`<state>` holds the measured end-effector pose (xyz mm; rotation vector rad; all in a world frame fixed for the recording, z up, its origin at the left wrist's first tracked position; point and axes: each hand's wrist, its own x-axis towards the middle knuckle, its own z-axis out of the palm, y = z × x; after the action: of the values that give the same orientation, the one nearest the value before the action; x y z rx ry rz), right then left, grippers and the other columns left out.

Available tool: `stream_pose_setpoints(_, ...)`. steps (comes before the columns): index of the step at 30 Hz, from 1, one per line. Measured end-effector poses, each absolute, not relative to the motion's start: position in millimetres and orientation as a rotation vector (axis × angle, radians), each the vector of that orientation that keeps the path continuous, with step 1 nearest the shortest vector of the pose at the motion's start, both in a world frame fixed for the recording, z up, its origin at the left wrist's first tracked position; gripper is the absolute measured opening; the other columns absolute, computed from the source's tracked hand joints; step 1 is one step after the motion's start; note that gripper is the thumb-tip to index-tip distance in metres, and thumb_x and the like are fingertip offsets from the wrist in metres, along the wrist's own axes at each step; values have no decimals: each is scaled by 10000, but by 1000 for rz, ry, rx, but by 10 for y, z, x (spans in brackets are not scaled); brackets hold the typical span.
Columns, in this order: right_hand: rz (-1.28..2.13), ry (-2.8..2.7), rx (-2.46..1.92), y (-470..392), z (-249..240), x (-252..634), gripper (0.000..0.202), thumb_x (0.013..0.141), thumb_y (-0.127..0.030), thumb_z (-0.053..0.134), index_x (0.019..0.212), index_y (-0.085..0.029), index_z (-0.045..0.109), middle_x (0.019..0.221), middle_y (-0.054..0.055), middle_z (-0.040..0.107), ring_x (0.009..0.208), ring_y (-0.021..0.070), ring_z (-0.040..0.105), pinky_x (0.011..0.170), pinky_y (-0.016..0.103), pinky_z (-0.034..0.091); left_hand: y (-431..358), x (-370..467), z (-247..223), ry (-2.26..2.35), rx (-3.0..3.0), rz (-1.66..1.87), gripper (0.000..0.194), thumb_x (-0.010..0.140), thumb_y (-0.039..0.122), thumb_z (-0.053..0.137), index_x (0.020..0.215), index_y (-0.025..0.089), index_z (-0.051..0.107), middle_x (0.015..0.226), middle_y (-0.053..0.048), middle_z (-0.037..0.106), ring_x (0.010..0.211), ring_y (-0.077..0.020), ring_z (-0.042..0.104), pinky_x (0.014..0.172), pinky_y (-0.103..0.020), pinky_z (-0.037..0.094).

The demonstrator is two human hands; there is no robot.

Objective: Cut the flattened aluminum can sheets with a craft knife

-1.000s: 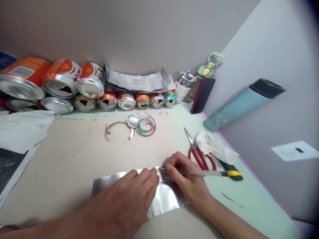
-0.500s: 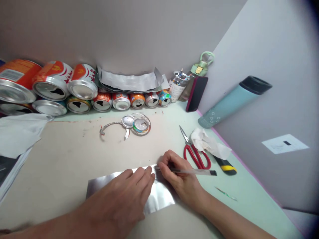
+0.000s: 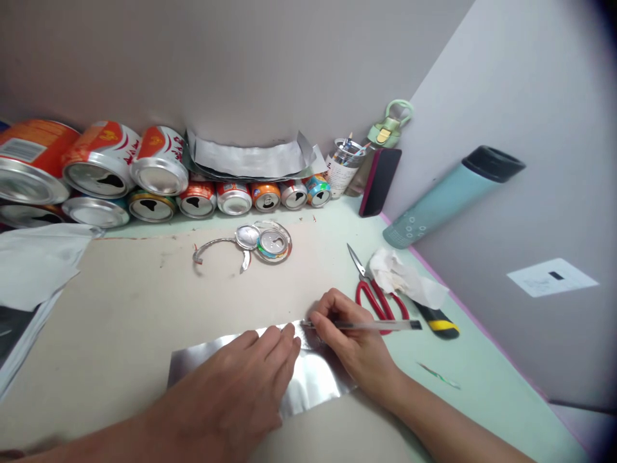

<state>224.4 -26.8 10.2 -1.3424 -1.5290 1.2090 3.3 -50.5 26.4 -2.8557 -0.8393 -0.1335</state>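
Observation:
A shiny sheet of metal (image 3: 313, 379) lies on the brownish board (image 3: 130, 308) in front of me. My left hand (image 3: 245, 373) rests flat across it, fingers stretched out and nothing gripped. Pinched in my right hand (image 3: 351, 334) is a clear pen (image 3: 385, 325) with a dark end cap. Its tip meets the sheet near the far edge, just right of my left fingertips. Faint marks show on the metal there. Part of the sheet is hidden under both hands.
Red-handled scissors (image 3: 378, 296), crumpled tissue (image 3: 402, 276) and a black-yellow handle (image 3: 438, 321) lie right. Cut can pieces (image 3: 267, 241) sit beyond the sheet. Several drink cans (image 3: 159, 161) line the wall beside a pencil tin (image 3: 343, 167), a phone (image 3: 380, 183) and a blue bottle (image 3: 448, 199).
The pen and my right hand have shifted slightly right, and the pen lies more level. My left hand stays pressed on the sheet.

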Motion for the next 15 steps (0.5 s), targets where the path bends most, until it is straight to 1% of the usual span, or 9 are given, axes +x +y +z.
stream_pose_setpoints(3, 1194, -1556, -1348, -265, 101, 2236, 291, 940, -370, 628, 726, -223, 496, 651, -41, 487, 587, 133, 422, 532, 265, 342, -514, 20, 249, -829, -2863, -117, 529, 1003, 517, 597, 1363, 129, 609, 1364, -106, 673, 1131, -218, 621, 889, -343, 483)
stream_pose_setpoints(6, 1186, -1582, -1362, -267, 92, 2225, 267, 947, -348, 610, 740, -222, 499, 658, -39, 492, 596, 136, 430, 537, 269, 346, -519, 16, 238, -833, -2871, -109, 516, 1019, 492, 574, 1377, 121, 599, 1359, -109, 673, 1128, -215, 621, 892, -342, 480)
stream_pose_setpoints(10, 1128, -1647, -1342, -280, 85, 2220, 257, 964, -295, 582, 741, -226, 475, 663, -47, 474, 609, 134, 408, 546, 272, 333, -482, 47, 253, -750, -2926, 21, 567, 1006, 511, 572, 1387, 91, 596, 1371, -150, 669, 1122, -246, 638, 852, -366, 501)
stream_pose_setpoints(12, 1105, -1692, -1323, -287, 94, 2228, 258, 981, -273, 564, 748, -227, 466, 679, -46, 473, 620, 134, 405, 554, 274, 327, -459, 70, 270, -759, -2959, 130, 555, 1000, 478, 594, 1395, 89, 590, 1382, -152, 668, 1126, -251, 649, 850, -367, 507)
stream_pose_setpoints(15, 1093, -1748, -1300, -294, 122, 2248, 258, 1003, -254, 540, 757, -227, 465, 706, -41, 482, 636, 137, 414, 565, 278, 326, -440, 97, 285, -820, -2970, 156, 515, 1009, 418, 594, 1410, 96, 574, 1386, -137, 671, 1118, -242, 662, 859, -362, 507)
